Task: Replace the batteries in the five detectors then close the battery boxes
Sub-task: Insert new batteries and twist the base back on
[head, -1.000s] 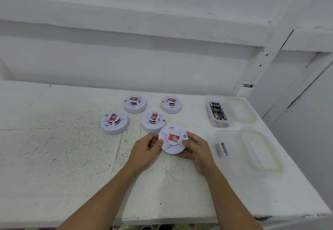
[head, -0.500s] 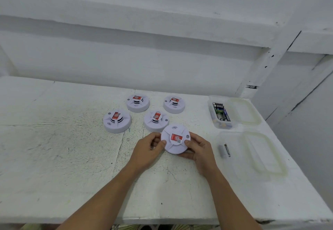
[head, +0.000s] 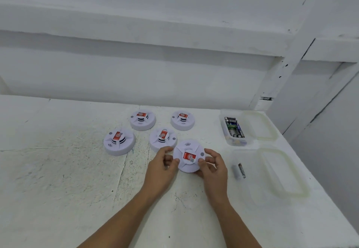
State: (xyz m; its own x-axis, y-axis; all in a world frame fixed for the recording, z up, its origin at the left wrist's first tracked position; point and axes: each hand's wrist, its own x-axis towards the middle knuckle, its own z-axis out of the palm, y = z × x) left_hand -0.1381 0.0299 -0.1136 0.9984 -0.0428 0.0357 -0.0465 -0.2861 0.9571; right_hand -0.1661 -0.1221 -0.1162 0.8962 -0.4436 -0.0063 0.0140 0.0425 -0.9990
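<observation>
A round white detector [head: 188,155] with a red label is held tilted toward me, just above the table, between both hands. My left hand [head: 162,167] grips its left rim and my right hand [head: 212,167] grips its right rim. Several more white detectors stand behind it: one [head: 162,139] right beside the held one, one [head: 118,141] to the left, and two at the back [head: 142,119] [head: 182,120]. A clear box [head: 234,129] at the right holds several batteries. A nearer clear box [head: 252,172] holds one battery [head: 240,170].
The white table [head: 58,170] has a rough, scratched top and runs to a wall at the back. Two clear lids with greenish seals [head: 260,126] [head: 283,172] lie by the boxes near the table's right edge. A white post [head: 287,69] rises at the back right.
The view has shifted slightly. Both hands keep hold of the detector, which has tilted and turned a little between them; the other detectors and boxes have not moved.
</observation>
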